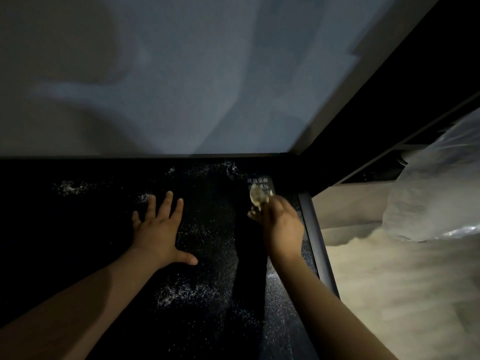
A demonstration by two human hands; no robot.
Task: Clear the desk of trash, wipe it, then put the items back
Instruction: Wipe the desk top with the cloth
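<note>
Dusty black desk (207,294) up front. L hand (158,229) flat on it, fingers spread wide. R hand (280,224) pinches crumpled wad (258,197) nr desk's right edge, by printed label (259,181).

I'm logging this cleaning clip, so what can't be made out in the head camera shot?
Head view:
The wad in the right hand: blurred and dim, tissue or cloth unclear.
The printed label on the desk: its lower line is covered by the wad.
The pale plastic-covered bundle: cut off by the right edge.
The desk's left side: lost in darkness.
</note>
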